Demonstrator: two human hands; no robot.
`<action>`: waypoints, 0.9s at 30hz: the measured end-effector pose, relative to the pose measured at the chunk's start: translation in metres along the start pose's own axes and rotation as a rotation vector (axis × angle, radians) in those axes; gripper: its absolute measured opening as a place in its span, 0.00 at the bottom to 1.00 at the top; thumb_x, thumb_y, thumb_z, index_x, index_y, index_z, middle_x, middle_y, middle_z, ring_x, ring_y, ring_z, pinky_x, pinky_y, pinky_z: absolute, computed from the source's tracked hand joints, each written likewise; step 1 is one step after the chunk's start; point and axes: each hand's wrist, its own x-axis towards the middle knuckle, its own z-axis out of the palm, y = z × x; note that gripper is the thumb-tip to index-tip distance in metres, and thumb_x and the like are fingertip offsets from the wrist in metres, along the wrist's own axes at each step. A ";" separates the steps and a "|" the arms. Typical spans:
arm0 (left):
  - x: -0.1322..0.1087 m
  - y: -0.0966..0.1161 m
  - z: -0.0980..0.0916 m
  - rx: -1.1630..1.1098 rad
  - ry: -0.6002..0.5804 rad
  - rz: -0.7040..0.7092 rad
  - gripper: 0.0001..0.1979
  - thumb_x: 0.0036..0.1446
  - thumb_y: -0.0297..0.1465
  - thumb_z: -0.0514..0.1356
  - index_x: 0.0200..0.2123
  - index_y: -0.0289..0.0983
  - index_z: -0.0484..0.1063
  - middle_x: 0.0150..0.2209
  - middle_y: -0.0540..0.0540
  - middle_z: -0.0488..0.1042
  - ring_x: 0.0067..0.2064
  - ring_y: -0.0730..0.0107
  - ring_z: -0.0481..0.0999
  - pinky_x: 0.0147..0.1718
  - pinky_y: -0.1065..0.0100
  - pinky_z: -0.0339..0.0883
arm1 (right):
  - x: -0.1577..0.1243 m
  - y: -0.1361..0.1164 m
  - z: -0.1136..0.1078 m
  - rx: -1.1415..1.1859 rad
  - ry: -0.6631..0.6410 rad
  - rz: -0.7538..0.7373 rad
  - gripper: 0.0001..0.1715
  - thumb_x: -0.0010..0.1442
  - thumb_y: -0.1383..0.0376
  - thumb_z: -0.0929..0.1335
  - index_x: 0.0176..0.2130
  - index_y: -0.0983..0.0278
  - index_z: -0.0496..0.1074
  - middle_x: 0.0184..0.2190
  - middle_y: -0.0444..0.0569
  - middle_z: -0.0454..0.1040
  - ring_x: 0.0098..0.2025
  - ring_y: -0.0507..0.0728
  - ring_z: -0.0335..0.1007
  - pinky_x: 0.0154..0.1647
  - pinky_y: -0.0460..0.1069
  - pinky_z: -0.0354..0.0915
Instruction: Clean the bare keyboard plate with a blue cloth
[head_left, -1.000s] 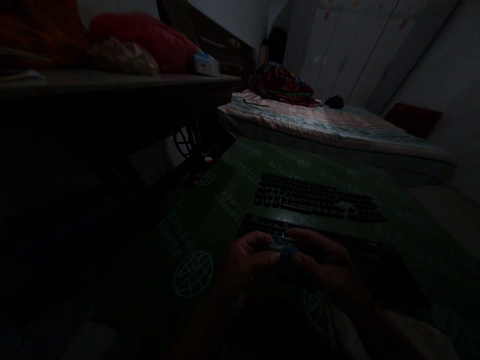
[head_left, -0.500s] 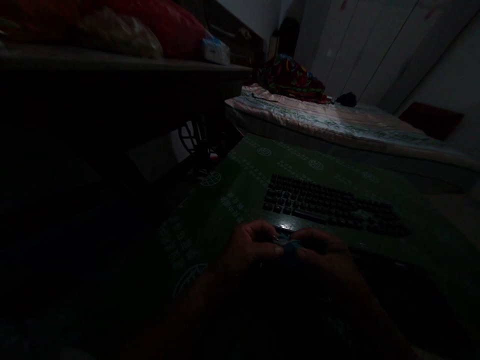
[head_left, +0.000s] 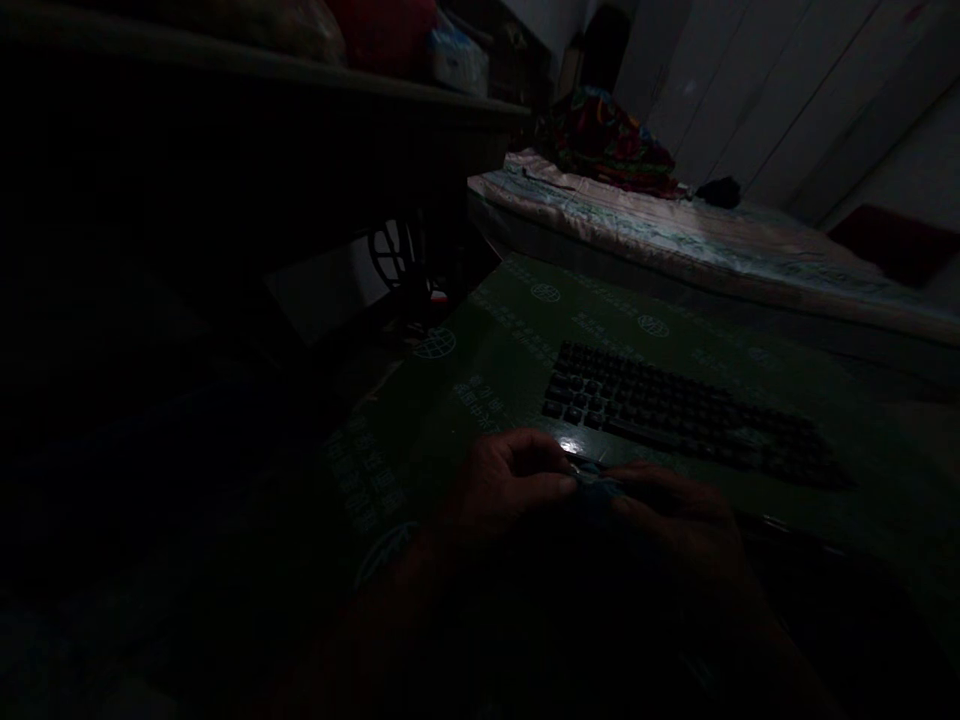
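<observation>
The scene is very dark. My left hand (head_left: 517,480) is closed, thumb and forefinger pinched together on something small that I cannot make out. Facing it, my right hand (head_left: 682,515) has its fingers closed on a crumpled bluish cloth (head_left: 596,482), which bunches up between the two hands. Beneath and to the right of my right hand lies a long dark panel (head_left: 817,560), mostly lost in shadow. Just beyond the hands, many black keycaps (head_left: 675,410) are laid out in keyboard rows on a green printed board (head_left: 450,400).
A bed (head_left: 675,230) with a patterned blanket (head_left: 607,150) stands beyond the board. At left, a dark table (head_left: 300,85) carries a red bag (head_left: 390,35) and a tissue pack (head_left: 459,60). A spoked wheel (head_left: 394,255) shows under the table.
The view has shifted, so the room and keycaps appear further right, and the table higher. Both hands stay together at the cloth, with the left fingertips slightly further from the right ones.
</observation>
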 end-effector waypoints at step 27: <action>0.013 -0.025 -0.013 0.884 0.100 0.155 0.09 0.53 0.27 0.52 0.26 0.37 0.72 0.28 0.44 0.72 0.31 0.63 0.71 0.31 0.66 0.59 | 0.043 0.021 0.031 -0.368 -0.117 -0.362 0.08 0.55 0.65 0.68 0.35 0.60 0.78 0.29 0.47 0.76 0.31 0.55 0.71 0.33 0.49 0.66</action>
